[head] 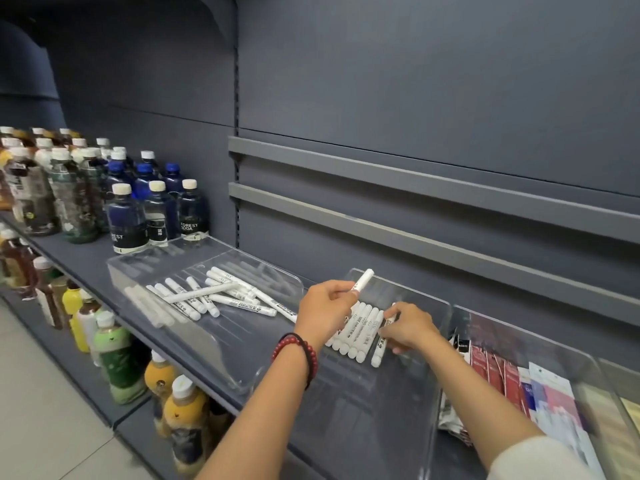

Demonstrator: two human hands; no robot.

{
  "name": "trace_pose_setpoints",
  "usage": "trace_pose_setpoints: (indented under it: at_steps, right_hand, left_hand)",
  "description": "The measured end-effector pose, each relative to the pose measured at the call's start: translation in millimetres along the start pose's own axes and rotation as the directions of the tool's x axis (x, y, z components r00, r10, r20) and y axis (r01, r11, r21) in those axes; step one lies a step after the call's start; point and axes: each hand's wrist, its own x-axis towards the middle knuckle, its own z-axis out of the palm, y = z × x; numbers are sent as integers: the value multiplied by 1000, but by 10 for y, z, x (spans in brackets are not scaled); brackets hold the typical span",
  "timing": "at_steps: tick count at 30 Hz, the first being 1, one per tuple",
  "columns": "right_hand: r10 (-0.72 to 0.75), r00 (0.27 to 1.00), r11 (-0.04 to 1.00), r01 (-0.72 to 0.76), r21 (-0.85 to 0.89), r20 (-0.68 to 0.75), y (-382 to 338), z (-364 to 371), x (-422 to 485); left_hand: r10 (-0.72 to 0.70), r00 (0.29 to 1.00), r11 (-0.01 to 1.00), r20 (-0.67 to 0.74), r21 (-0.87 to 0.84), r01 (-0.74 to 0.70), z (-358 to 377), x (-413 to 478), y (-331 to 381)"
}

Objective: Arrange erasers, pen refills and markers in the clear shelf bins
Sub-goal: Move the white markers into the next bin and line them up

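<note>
My left grip [325,306] pinches a white marker [363,279] above the marker row [362,323], my right grip [410,327] pinches its end marker [378,353]; a careless drop, I judge, could scatter the row.

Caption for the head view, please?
Left hand holds a white marker above the middle clear bin; right hand pinches the end marker of the row inside.

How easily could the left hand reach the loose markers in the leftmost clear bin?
Probably yes, once freed: the left hand grips a marker now. The leftmost clear bin is open on top, beside that hand, and nothing covers its loose markers.
</note>
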Motion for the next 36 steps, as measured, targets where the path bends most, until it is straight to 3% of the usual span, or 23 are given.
trace_pose_setpoints:
  at_steps: [3,7,11,13,15,18,22,24,26,30,32,36]
  right_hand:
    - [25,1000,998,-26,50,15,0,67,2]
    - [18,1000,1000,-18,-8,24,-41,83,-55]
    - [-115,993,969,113,-221,4,-199,-25,-201]
    - [-232,967,968,219,-120,-110,-348,-132,-288]
    - [-270,951,944,292,153,-147,-496,-246,-386]
    - [-278,961,889,256,380,3,-611,-368,-520]
    - [-236,966,893,174,416,104,-600,-339,-565]
    - [-220,974,896,176,408,61,-555,-284,-535]
    - [-221,975,904,195,381,25,-488,-241,-479]
    - [-151,989,937,140,319,8,-326,-172,-358]
    - [-95,995,960,91,266,0,-259,-130,-306]
    - [-48,998,985,54,162,-42,-198,-47,-241]
  left_hand:
    - [-14,998,999,-55,-47,11,-37,-4,21]
    - [-42,995,997,-90,-71,36,-91,35,-1]
    - [-61,993,995,-97,-87,52,-107,55,-82]
    - [-46,992,996,-116,-79,37,-99,62,-101]
    - [5,990,999,-138,-41,-11,-83,73,-110]
    - [96,988,995,-117,41,-92,-50,59,-87]
    - [166,985,970,-47,185,-155,0,27,-71]
    - [241,969,889,44,391,-239,-14,3,-61]
    - [298,939,709,173,618,-339,-51,-19,-52]
    - [351,890,384,291,822,-421,-73,-10,-64]
    - [358,887,341,290,844,-414,-85,-3,-78]
    - [366,897,363,250,849,-384,-174,33,-70]
